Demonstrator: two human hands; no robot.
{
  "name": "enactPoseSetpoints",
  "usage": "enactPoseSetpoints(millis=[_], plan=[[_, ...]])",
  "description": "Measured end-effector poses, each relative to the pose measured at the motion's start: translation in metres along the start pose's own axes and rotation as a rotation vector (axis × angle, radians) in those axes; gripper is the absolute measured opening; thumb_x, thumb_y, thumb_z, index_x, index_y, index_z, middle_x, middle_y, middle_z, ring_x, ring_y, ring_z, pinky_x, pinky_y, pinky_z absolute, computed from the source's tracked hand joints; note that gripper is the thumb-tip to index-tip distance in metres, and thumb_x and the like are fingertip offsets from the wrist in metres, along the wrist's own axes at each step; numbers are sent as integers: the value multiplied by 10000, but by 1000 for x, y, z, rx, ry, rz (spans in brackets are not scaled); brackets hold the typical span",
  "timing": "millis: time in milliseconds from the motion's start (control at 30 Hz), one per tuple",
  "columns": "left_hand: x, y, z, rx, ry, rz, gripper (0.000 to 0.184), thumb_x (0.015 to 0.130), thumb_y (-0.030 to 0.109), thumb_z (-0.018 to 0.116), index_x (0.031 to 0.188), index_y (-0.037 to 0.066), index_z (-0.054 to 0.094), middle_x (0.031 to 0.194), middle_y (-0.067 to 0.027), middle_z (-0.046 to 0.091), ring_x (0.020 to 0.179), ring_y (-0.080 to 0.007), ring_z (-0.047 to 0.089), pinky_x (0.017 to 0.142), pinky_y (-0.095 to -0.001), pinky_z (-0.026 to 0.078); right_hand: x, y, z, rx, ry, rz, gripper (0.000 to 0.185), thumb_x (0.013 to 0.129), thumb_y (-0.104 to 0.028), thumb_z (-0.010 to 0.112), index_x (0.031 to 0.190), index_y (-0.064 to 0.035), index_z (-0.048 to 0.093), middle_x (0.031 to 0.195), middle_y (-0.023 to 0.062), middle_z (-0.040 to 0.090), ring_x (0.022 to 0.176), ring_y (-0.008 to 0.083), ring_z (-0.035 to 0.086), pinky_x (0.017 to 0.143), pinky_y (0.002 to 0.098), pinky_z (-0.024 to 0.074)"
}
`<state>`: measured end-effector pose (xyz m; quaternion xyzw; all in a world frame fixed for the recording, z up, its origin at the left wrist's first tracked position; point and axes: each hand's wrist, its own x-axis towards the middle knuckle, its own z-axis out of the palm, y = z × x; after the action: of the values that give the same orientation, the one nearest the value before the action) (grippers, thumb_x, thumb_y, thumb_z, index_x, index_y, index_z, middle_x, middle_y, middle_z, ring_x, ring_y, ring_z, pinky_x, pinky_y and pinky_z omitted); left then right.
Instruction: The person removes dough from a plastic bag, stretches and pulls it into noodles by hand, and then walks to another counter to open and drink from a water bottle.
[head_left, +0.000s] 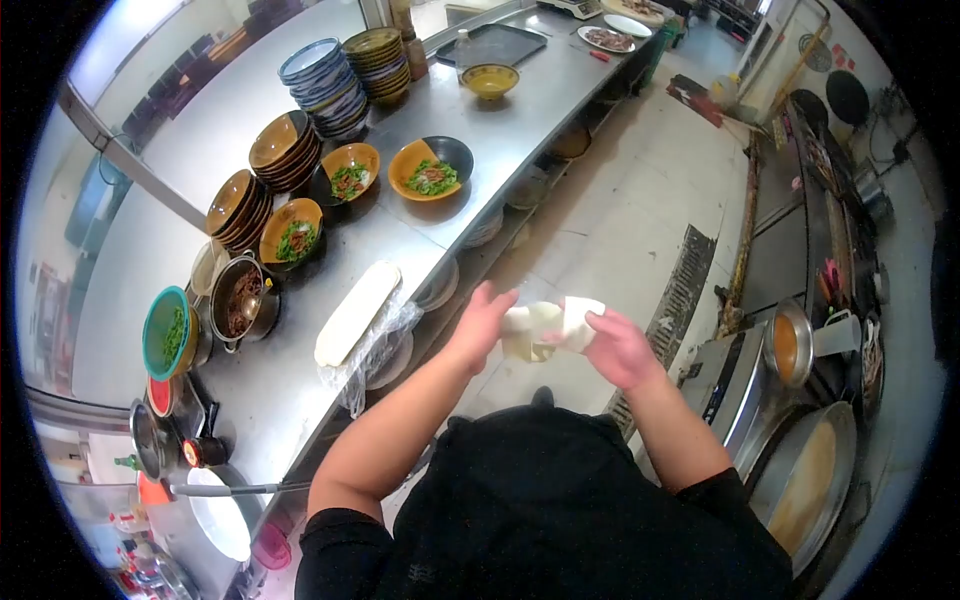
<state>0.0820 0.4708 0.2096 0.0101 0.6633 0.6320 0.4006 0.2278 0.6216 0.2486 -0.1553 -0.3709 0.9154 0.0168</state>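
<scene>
A pale, soft strip of dough (538, 322) hangs between my two hands, over the floor just off the table's edge. My left hand (483, 327) grips its left end, with the thumb pointing up. On the other side my right hand (617, 347) is closed on the right end, where the dough folds over in a thicker white flap. To the left, a long white slab of dough (358, 312) lies on the steel table (420, 232), partly on crumpled clear plastic wrap (378, 345) that droops over the edge.
Bowls with chopped greens (432, 178) stand on the table near stacked bowls (325, 85). A pot with a ladle (245, 300) and a teal basin of greens (168, 332) sit at left. On my right are a stove, a large pan of pale liquid (808, 480) and a floor drain (682, 285).
</scene>
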Motion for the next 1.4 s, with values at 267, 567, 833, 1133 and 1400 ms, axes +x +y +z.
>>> enactPoseSetpoints(millis=[267,567,833,1133,1400], plan=[[-21,4,-14,290,-495,261,368,900,273,582,1172,24,594,998,-56,632,885,-132,576,782,-275,455,38,-19,44,-214,-169,-126,386,979,-249,385,1236,23,476,1191,150,574,1138,238,517,998,394,355],[-59,37,-19,-67,-451,286,292,906,168,579,1166,38,605,957,-13,640,813,-86,582,711,-247,486,35,1,34,-148,-69,257,422,950,-379,475,1012,2,645,1004,69,659,938,172,594,916,331,393],[-65,37,-17,411,-191,469,293,861,164,634,1117,24,621,833,-52,656,762,-93,598,673,-235,487,24,3,44,-1201,99,-579,112,826,-98,597,811,4,641,906,70,650,842,131,593,703,266,473],[-62,30,-6,-87,-197,470,233,844,72,642,1025,2,513,971,-69,626,852,-122,606,740,-268,498,22,19,20,-91,139,-105,153,829,-113,600,900,18,633,882,84,651,788,158,598,714,277,467],[-76,50,2,514,-26,493,229,802,80,685,963,-9,549,895,-98,648,806,-126,616,685,-261,508,16,16,43,-1098,292,-476,206,750,-159,682,874,2,649,799,68,632,734,120,576,676,267,459]])
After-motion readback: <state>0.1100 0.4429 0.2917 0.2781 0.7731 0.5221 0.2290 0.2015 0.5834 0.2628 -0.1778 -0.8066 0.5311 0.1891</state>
